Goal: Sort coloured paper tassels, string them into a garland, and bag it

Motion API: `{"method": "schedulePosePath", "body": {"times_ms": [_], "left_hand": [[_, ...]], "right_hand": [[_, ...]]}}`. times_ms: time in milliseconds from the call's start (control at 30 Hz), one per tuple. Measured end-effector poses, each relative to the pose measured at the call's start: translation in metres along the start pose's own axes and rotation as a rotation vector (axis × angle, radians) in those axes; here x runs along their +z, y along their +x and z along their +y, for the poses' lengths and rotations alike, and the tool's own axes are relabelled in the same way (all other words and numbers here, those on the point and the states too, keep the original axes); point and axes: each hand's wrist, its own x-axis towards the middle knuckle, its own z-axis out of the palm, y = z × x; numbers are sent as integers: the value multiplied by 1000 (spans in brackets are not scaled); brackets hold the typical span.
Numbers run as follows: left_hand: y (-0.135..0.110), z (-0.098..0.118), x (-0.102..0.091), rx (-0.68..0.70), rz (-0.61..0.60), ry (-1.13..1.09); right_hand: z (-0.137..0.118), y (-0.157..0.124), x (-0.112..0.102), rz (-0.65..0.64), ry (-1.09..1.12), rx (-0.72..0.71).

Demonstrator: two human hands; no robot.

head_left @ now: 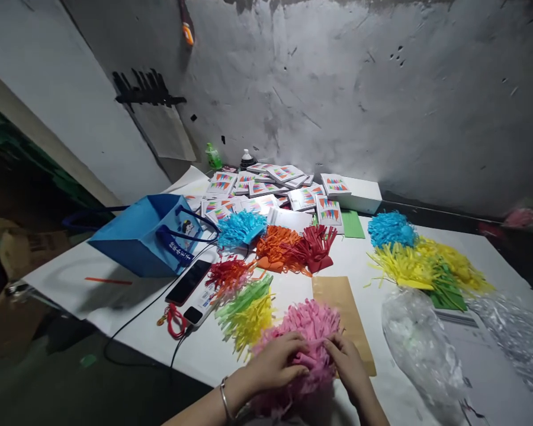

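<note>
A fluffy bundle of pink paper fringe [315,319] lies at the table's front edge, partly over a brown paper envelope [349,319]. My left hand [278,361] presses into its left side, fingers and thumb closed on some of the strips. On the other side my right hand [349,361] pinches a pink strip between thumb and fingers. The lower part of the bundle is hidden behind my hands and forearms. Yellow fringe [253,319] and green fringe [244,299] lie just left of the pink bundle.
Behind are blue fringe [240,228], orange fringe [278,248], dark red fringe [317,245] and printed packets [288,173]. A blue bag [137,236], a phone [189,281] and a power bank [198,307] are left. Right are yellow fringe [453,263] and a clear plastic bag [420,343].
</note>
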Motion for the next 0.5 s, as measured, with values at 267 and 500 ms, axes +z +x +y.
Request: {"method": "schedulePosePath", "body": {"times_ms": [267,500], "left_hand": [[-6,14,-19,238,275,310],[-2,42,-79,174,233,-119]], "right_hand": [[14,2,-32,464,128,39],[59,8,-83,830,374,110]]}}
